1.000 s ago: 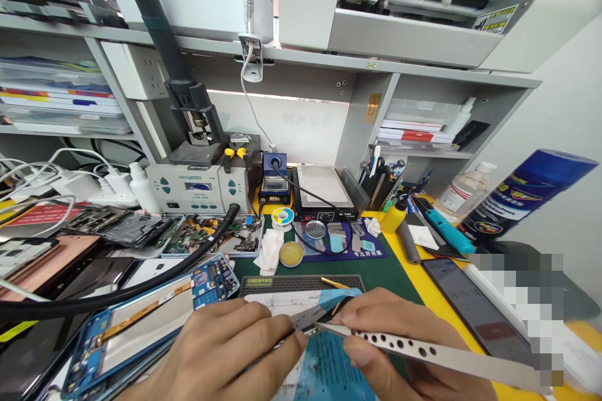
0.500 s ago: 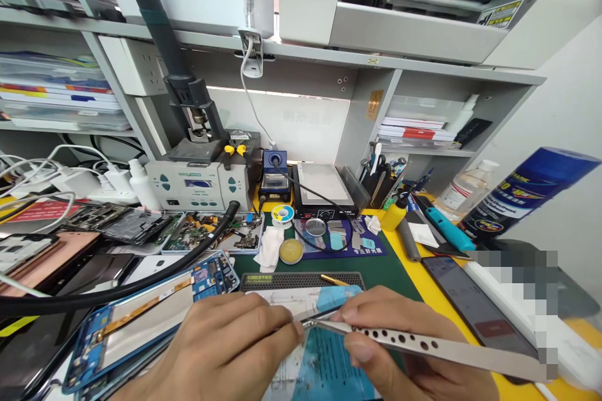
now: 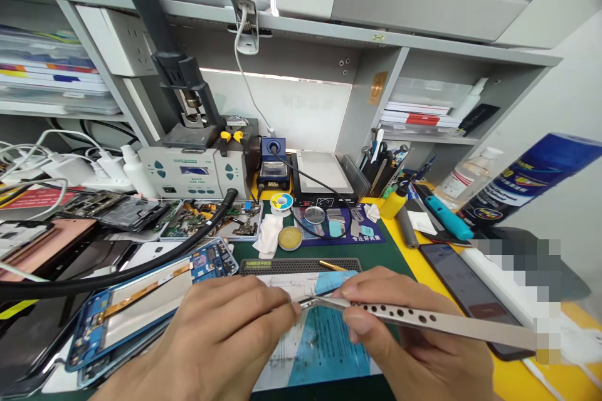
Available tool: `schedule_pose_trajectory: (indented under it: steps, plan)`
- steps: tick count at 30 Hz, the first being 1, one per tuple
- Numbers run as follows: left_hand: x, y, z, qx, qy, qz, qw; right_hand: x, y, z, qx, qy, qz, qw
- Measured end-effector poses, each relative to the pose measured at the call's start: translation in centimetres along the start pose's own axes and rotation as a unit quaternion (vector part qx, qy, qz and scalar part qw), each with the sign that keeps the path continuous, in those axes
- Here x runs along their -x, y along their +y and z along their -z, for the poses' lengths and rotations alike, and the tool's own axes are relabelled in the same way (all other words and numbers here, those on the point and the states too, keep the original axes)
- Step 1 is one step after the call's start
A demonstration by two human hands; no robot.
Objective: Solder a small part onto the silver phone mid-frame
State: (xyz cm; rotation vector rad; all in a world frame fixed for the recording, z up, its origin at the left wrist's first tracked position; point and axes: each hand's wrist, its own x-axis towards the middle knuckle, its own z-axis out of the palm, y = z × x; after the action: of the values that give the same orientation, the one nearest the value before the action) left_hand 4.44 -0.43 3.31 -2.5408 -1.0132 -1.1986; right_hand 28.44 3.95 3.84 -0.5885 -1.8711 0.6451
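My right hand [image 3: 404,319] grips metal tweezers [image 3: 433,321] with a row of round holes, thumb below and fingers above. Their tips meet a small thin part with a dark edge and a shiny metal end [image 3: 309,303]. From the other side, my left hand [image 3: 221,332] pinches this part between closed fingers, which cover much of it. What kind of part it is, I cannot make out. Both hands are above a blue-and-white printed sheet [image 3: 324,357] on the green mat.
Opened phones lie left, among them a blue phone frame [image 3: 141,313] under a black hose [image 3: 188,255]. Behind are a tray of circuit boards [image 3: 211,229], a hot air station [image 3: 192,175] and a heating plate [image 3: 324,175]. A phone [image 3: 461,282] and blue spray can [image 3: 531,178] are at right.
The view has tipped slightly downward, so the shelf and bench sit higher in it. Both hands keep nearly the same hold, with the tweezers still at the small part.
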Motion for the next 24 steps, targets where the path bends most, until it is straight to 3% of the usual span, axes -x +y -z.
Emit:
schedule_pose_trajectory:
  steps: [24]
  plan:
    - [-0.05,0.04,-0.12,-0.01,0.013,-0.002,1.0,-0.33,-0.07,-0.18,-0.017,-0.002,0.007,1.0]
